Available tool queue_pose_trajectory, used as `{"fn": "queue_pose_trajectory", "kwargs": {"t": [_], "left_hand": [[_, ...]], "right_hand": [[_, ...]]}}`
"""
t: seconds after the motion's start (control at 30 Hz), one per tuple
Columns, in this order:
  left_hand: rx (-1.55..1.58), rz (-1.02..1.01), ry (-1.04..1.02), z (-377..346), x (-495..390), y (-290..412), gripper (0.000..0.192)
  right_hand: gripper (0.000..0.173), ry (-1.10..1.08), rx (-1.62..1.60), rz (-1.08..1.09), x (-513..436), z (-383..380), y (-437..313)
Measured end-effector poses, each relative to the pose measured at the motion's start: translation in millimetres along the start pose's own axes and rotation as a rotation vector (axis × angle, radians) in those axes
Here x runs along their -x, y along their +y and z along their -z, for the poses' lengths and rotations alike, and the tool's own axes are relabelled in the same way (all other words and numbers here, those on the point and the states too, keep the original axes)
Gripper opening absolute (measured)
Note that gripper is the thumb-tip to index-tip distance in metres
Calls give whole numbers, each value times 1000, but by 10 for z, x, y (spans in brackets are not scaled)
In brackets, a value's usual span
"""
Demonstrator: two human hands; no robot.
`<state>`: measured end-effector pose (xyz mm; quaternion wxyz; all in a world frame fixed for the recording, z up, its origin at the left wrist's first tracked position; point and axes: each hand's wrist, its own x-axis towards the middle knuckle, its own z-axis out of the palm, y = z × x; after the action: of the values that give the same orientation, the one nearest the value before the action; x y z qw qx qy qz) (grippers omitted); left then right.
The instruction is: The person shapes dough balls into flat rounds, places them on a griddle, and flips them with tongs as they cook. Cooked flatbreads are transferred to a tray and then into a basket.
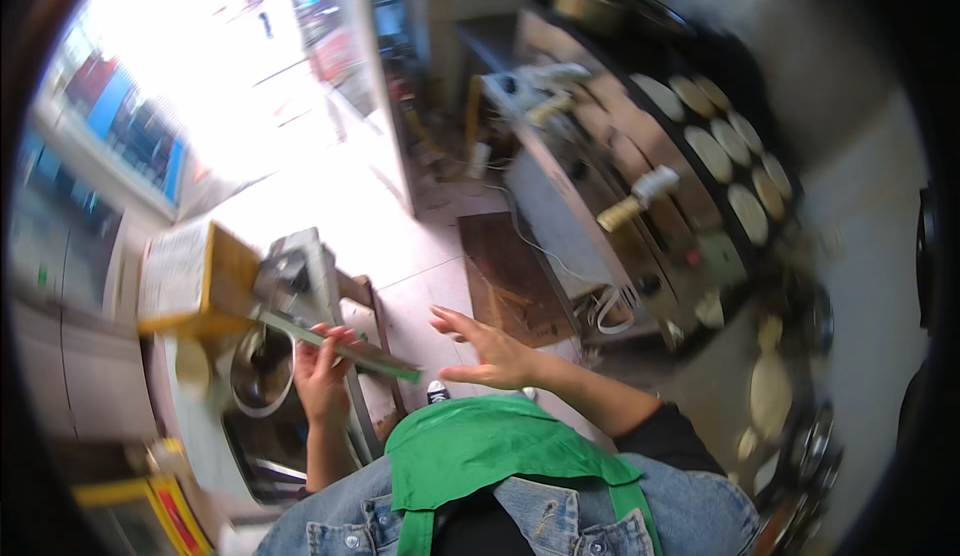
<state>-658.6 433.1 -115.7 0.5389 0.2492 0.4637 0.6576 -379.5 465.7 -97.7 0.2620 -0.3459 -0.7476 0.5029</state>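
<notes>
My left hand [324,372] grips a long, thin flat item [375,361] with green edges, thumb on top and fingers beneath; blur hides exactly what it is. It slants from beside a yellow-and-white cardboard box [176,278] toward the front of my green apron [495,436]. Held out over the floor, my right hand [487,353] is empty, with thumb and fingers spread. A small gap separates its fingertips from the item. Below and left of my left hand, a round metal pot [262,398] with a pale rim sits on the counter.
At right stands a metal cooking counter [675,203] whose dark griddle carries several round flatbreads [707,153]. A brush-like tool [637,197] lies at its front. A white cable [536,237] trails near a brown board [517,278] on the floor. An open doorway [315,128] is ahead.
</notes>
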Motion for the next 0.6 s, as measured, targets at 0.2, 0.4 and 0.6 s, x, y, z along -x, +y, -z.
{"fn": "queue_pose_trajectory", "kwargs": {"t": [0.2,0.4,0.6], "left_hand": [[-408,-35,-1228,-2237,-260,-369,28],[-537,-187,-1259,-4191,-946,-1591,41],[-586,791,-1266,-5364,-1332,-2688,34]], "right_hand": [[100,598,-339,-14,605,652,-27],[87,1359,-229,-116,2266,1088,105],[61,1707,-440,-269,2740,729,76]]}}
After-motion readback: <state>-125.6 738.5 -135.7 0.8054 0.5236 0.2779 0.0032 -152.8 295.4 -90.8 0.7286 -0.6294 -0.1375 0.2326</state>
